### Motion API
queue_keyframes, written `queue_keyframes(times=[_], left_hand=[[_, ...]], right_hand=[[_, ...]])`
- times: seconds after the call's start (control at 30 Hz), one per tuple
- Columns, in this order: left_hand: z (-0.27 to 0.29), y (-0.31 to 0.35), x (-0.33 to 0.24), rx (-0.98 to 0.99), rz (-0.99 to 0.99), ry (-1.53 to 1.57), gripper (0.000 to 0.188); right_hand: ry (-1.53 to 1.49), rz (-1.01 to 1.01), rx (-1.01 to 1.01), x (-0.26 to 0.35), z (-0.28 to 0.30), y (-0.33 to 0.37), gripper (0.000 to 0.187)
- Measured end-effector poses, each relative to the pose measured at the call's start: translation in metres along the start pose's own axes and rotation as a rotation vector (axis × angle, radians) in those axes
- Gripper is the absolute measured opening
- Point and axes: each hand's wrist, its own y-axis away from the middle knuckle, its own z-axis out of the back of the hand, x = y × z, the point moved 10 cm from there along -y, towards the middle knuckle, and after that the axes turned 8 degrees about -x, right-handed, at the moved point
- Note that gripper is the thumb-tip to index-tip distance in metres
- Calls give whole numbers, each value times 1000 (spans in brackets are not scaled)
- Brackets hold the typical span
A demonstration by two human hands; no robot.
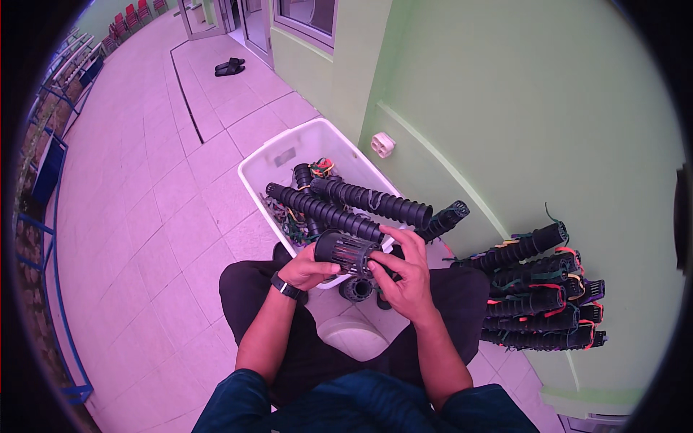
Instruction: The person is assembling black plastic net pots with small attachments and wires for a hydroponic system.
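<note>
A black slotted plastic net pot point(345, 252) is tipped on its side between my hands, over the near end of a white bin point(254, 172). My left hand point(309, 270) grips its wide rim end, thumb along the underside. At the slotted base, the fingers and thumb of my right hand point(406, 273) close on the pot; whether they also hold something small is hidden. Just beyond lie long stacks of nested black pots point(372, 202) across the bin, above a tangle of coloured strips point(292, 220). Another black pot point(356, 289) stands below, between my knees.
To my right, several stacks of black pots tied with coloured strips point(541, 289) lie by the green wall point(534, 108). A wall socket point(383, 144) is beside the bin. Black sandals point(229, 68) rest on the tiled floor point(159, 238). Blue railing point(54, 231) runs along the left.
</note>
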Motion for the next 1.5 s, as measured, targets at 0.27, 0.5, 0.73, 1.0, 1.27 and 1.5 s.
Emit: queue_keyframes(times=[0.27, 0.5, 0.73, 1.0, 1.27, 1.5], left_hand=[[-1, -3, 9, -38, 50, 118, 50], [-5, -13, 23, -57, 50, -74, 50], [17, -11, 15, -127, -4, -138, 45], [23, -7, 4, -114, -105, 60, 57], [28, -7, 6, -131, -126, -23, 57], [30, -8, 8, -155, -109, -55, 57]], right_hand=[[-271, -170, 180, -21, -7, 1, 10], [-1120, -568, -41, -25, -10, 2, 15], [-1225, -497, -207, -22, 30, 2, 18], [-757, -639, -86, -48, -7, 34, 15], [-90, -408, -87, -32, -23, 30, 13], [-371, -641, -127, -52, -50, 48, 18]])
